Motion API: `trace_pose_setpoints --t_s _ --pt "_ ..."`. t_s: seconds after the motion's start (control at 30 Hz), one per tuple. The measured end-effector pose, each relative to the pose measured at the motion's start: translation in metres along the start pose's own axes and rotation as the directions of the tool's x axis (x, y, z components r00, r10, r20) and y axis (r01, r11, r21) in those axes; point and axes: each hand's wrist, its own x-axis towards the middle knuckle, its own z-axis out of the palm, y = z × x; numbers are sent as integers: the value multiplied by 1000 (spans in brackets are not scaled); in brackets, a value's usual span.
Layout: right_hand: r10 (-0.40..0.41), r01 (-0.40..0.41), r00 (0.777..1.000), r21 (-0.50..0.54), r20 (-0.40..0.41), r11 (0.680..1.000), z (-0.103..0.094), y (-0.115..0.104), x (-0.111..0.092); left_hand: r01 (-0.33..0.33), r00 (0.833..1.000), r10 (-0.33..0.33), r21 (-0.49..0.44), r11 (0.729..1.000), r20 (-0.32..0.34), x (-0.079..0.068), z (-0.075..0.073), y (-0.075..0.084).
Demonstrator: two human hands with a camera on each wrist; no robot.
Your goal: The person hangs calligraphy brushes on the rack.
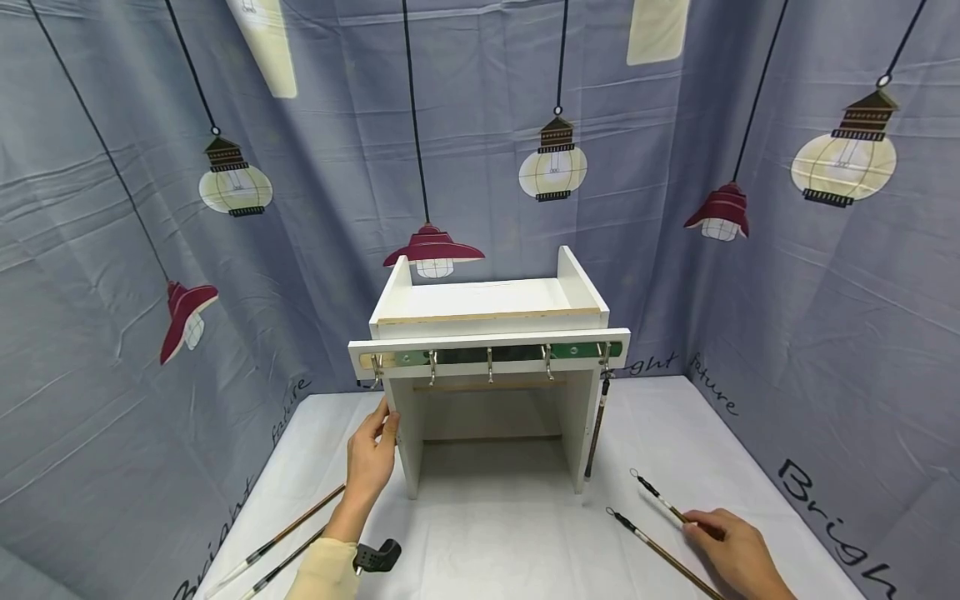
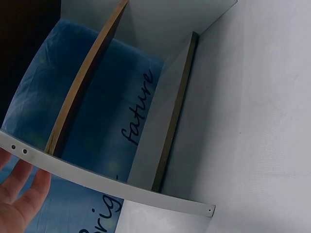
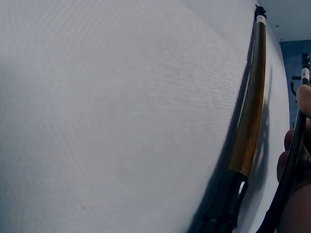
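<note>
A white wooden shelf unit [image 1: 487, 325] stands on the table, with a row of metal hooks [image 1: 490, 367] across its front rail. My left hand [image 1: 371, 454] rests against the outer side of its left panel [image 1: 408, 442], fingers fairly straight and fingertips right at the edge in the left wrist view. In my right hand [image 1: 731, 550], thumb and fingers pinch a calligraphy brush [image 1: 656, 493] by its handle, its hanging loop pointing toward the shelf. Beside it on the table lies a second calligraphy brush [image 3: 252, 107]. A dark brush [image 1: 596, 429] hangs from the rightmost hook.
Two more brushes [image 1: 296, 523] lie at the table's left front, partly behind my left forearm. A black wrist-worn device [image 1: 378, 556] sticks out by the left sleeve. Grey-blue curtains [image 1: 480, 158] printed with lamps surround the white table [image 1: 495, 533].
</note>
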Motion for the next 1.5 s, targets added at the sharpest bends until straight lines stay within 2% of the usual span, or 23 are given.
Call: trace_pose_setpoints --t_s 0.23,0.6,1.0,1.5 --pt "-4 5 999 9 -48 1000 -2 0 2 -7 1000 7 9 1000 -15 -1 2 -1" --pt "-57 63 993 51 -106 997 -8 -4 -1 5 1000 -5 3 1000 -1 -1 1 -1" --pt "-27 44 987 102 -159 994 -13 -21 -3 11 1000 -11 9 1000 4 -1 0 0" --pt "-77 108 977 146 -201 983 -19 -35 -2 0 1000 0 5 1000 1 0 0 1"
